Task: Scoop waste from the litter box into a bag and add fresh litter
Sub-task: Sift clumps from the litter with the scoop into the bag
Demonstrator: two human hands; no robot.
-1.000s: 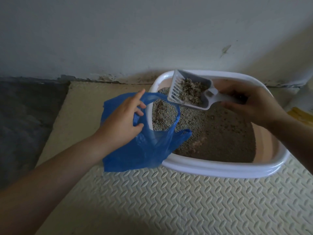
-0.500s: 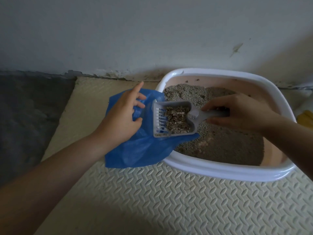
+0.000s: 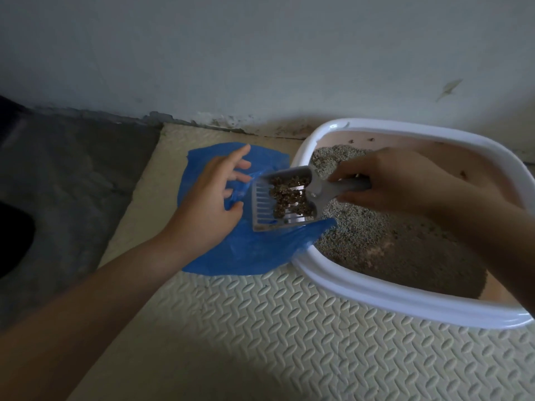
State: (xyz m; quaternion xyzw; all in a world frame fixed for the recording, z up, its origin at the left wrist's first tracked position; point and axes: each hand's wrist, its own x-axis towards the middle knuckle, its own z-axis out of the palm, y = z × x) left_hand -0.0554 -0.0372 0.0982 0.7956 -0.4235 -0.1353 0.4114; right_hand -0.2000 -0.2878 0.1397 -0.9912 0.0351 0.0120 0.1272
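Right hand [image 3: 385, 180], fingers pinching the scoop [image 3: 285, 198] handle, holds its long axis level above the blue bag [image 3: 231, 250] beside the litter box [image 3: 405, 296], left hand [image 3: 214, 198] gripping plastic (clumps [image 3: 289, 198] untipped).

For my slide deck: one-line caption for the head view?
Right hand holds loaded scoop over blue bag held by left hand.

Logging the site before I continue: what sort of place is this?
Probably a floor corner in a home, set up for a cat. A white-rimmed plastic litter box sits on a cream textured foam mat against a scuffed painted wall, with grey bare floor beside it.
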